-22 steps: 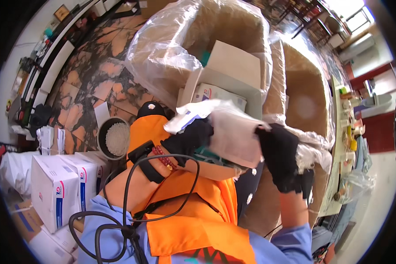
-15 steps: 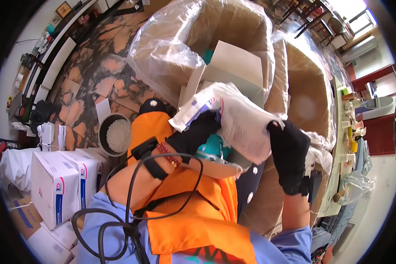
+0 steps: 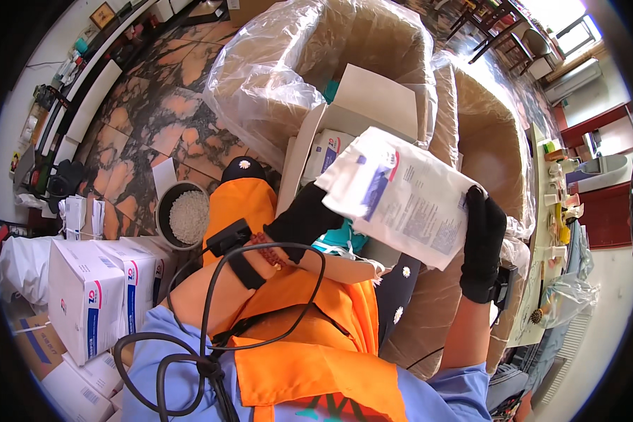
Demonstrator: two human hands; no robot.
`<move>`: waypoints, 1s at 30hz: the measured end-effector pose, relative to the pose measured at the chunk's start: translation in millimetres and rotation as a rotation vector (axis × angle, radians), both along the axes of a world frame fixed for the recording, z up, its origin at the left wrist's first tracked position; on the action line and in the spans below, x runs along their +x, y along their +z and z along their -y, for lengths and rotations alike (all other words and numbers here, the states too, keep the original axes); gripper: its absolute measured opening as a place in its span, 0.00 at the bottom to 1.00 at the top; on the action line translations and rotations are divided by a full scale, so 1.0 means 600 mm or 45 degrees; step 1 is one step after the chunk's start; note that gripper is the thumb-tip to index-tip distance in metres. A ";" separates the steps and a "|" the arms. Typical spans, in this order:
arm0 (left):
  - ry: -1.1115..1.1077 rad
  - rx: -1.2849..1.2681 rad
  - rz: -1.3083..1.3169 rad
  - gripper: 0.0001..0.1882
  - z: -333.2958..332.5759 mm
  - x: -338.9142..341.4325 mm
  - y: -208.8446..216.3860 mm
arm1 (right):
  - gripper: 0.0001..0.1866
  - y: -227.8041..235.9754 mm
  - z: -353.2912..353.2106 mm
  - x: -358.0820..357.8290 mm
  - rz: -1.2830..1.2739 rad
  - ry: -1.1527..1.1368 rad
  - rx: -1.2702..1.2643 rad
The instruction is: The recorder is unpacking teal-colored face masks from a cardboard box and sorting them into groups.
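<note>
Pouch of flat white plastic (image 3: 415,204), blue and red print on its face, and it's up in front of the person, slanting down to the right, above the lap! On the right edge, the black-gloved right hand (image 3: 482,243) has its fingers drawn in narrow, pinching that side. Across at the lower left corner, the black-gloved left hand (image 3: 304,219) meets the pouch; its fingertips are partly hidden there, so how tightly they close cannot be told. Red beaded bracelet (image 3: 264,246) on that left wrist, black strap (image 3: 246,273) just behind it. Under the pouch's lower edge, a teal bundle with white strings (image 3: 341,238) peeks out. Beyond the hands stands an open cardboard box with pale flaps (image 3: 376,98), white printed packs (image 3: 325,151) inside, and behind that a big brown carton lined with clear plastic (image 3: 260,77). Off to the left, a round grey bucket (image 3: 163,218) holds white granules (image 3: 188,218), near a stack of white printed cartons (image 3: 84,302).
</note>
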State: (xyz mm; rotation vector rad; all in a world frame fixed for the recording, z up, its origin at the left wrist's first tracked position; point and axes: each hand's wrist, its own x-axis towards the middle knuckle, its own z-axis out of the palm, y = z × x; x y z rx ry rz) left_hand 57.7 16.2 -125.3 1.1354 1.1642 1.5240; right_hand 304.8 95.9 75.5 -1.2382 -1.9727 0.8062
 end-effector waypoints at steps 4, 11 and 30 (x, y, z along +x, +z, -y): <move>-0.067 -0.099 0.047 0.26 0.009 -0.003 0.014 | 0.18 -0.037 -0.019 0.008 -0.082 -0.012 -0.171; 0.040 -0.125 0.107 0.15 0.065 -0.002 0.184 | 0.17 -0.103 -0.021 0.047 -0.088 0.298 0.084; 0.132 0.070 -0.396 0.30 0.047 0.018 0.211 | 0.30 -0.212 -0.012 0.068 -1.082 0.257 -1.159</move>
